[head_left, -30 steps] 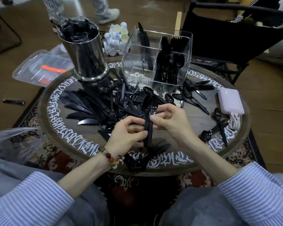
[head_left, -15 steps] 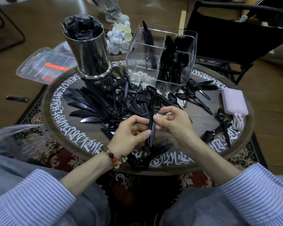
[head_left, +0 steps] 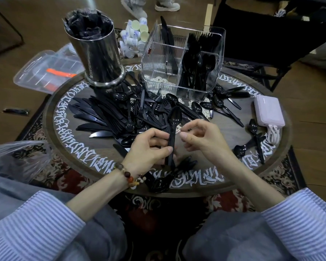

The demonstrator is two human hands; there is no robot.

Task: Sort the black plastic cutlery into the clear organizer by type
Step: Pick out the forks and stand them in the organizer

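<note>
both hands are over the near edge of the counter (head_left: pixel 51 117). the left hand (head_left: pixel 149 147) grips a stack of black spoons (head_left: pixel 172 132) by the handles, bowls pointing up and away. the right hand (head_left: pixel 201 136), which was pinching the same stack half a second ago, has let go and hangs just beside it, fingers loosely curled and empty. the bundle looks squared up, ready for the clear organizer (head_left: pixel 181 57), whose right compartments already hold spoons and forks. the white script round the counter's rim is decorative; i can't read it.
</note>
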